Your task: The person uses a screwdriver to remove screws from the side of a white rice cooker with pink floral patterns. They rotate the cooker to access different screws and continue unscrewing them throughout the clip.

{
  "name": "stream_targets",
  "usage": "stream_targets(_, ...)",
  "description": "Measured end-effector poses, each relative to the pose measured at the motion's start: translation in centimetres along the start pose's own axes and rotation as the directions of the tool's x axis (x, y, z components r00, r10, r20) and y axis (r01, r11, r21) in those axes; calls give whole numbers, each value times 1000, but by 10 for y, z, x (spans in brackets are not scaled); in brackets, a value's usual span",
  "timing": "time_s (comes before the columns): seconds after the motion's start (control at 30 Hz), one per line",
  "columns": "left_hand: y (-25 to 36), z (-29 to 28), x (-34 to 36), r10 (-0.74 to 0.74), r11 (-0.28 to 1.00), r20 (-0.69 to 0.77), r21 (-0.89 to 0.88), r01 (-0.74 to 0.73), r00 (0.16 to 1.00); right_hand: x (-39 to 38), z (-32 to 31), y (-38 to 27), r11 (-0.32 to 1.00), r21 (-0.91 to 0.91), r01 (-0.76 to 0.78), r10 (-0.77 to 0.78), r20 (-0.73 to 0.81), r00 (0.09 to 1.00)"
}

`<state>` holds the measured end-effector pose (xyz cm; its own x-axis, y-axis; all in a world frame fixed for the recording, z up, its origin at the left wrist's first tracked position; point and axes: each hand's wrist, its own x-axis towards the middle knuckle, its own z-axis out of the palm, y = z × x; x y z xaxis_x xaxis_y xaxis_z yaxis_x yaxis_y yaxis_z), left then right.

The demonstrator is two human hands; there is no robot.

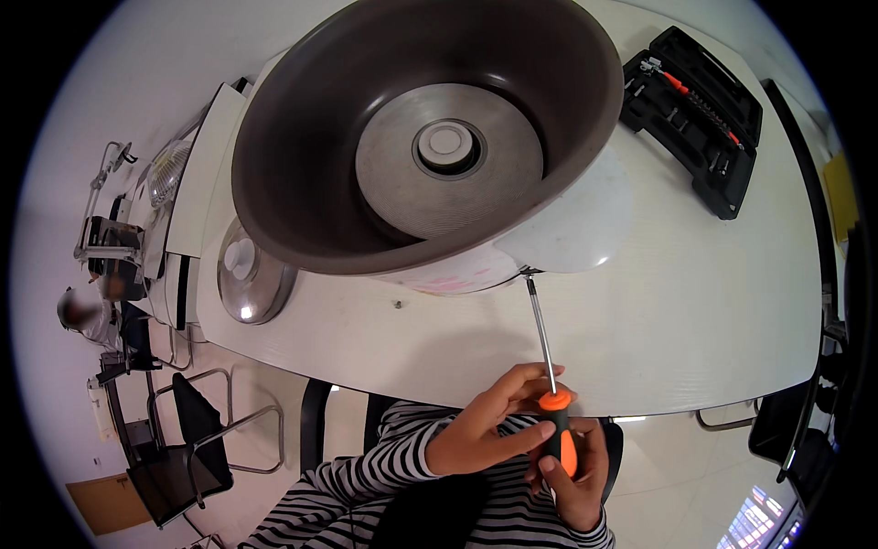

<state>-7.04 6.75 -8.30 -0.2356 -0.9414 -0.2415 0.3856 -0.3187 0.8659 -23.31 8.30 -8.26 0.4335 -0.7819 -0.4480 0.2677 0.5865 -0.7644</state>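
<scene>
One screwdriver points at the cooker from its near side, the left hand curled loosely at the collar, the right hand wrapped around the handle. Screw work there appears in hand; the next turn calls for an aligned shaft.

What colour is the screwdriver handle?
The handle is bright orange and near-black; clearest in the head view.

Gripping now from left with left hand, fingers bent; clasping from lower right with right hand, fingers curled; holding 2 thumbs near each other.
</scene>
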Motion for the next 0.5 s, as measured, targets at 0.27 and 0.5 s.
stream_targets(0.27,2,2,7,-39,985,-7,171,40,999,4,-4,7,916,-258,306,-323,-28,946)
stream_targets(0.5,0,-1,5,53,993,37,104,-57,998,3,-16,-6,950,214,-227,184,203,962)
